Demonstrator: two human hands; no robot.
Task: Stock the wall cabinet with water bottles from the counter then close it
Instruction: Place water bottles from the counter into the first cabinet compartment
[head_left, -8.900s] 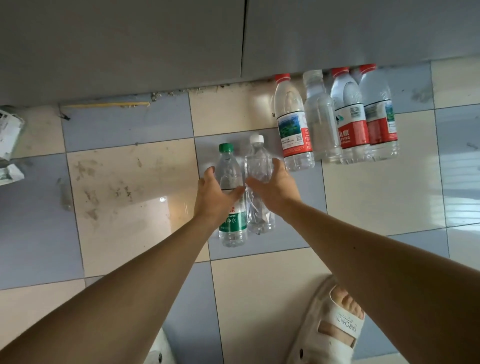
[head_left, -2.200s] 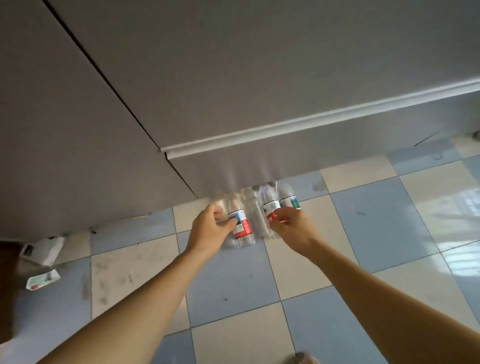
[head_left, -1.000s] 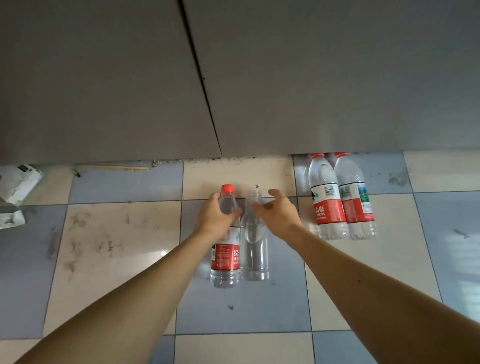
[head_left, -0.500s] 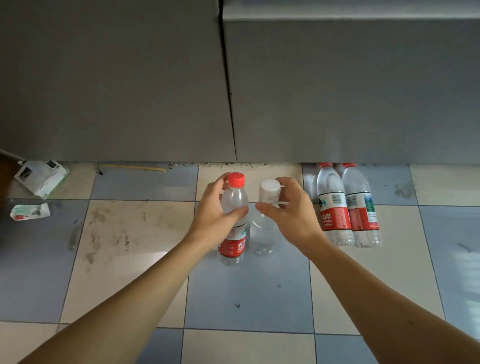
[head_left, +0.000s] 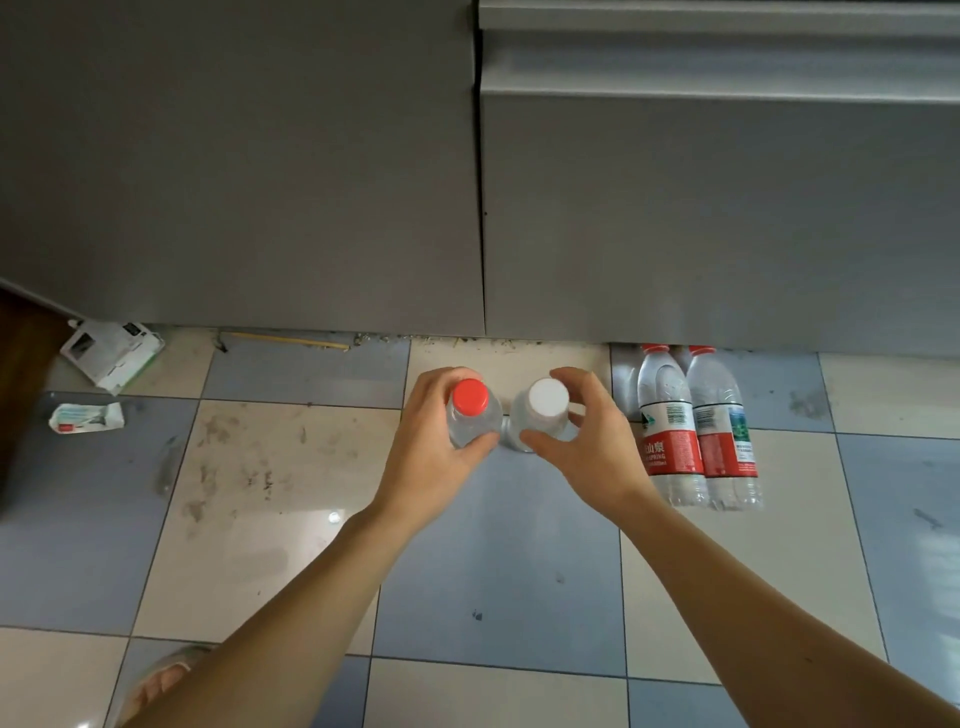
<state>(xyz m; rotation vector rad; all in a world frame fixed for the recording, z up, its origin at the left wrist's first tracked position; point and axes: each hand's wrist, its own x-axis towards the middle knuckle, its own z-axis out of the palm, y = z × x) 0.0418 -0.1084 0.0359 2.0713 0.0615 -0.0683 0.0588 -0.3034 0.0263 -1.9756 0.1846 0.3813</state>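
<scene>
Seen from the head camera, both bare forearms reach forward and down over a floor of pale cream and grey-blue square tiles (head_left: 244, 545). The left hand (head_left: 434, 447) curls its fingers and thumb round the shoulder of a clear plastic water bottle with a red cap (head_left: 470, 410), thumb at the near side, fingers wrapped behind. The right hand (head_left: 589, 441) grips a clear plastic water bottle with a white cap (head_left: 543, 410) the same way, thumb in front and fingers arched over the far side. The two bottles are upright, seen almost from straight above, side by side and just touching or nearly so; whether they are lifted off the floor cannot be told.

To the right, two more clear bottles with red caps and red-and-white labels (head_left: 696, 431) stand close together on the tiles, their tops against the base of the grey cabinet front (head_left: 727, 208). That flat grey front fills the upper half of the view, split by a narrow vertical seam, both panels shut.

At far left lie a crumpled white carton (head_left: 111, 353) and a small white packet (head_left: 85, 415), well apart from the hands. A thin yellow stick (head_left: 291, 340) lies along the cabinet's foot. Open tiled floor spreads between the hands and the litter.
</scene>
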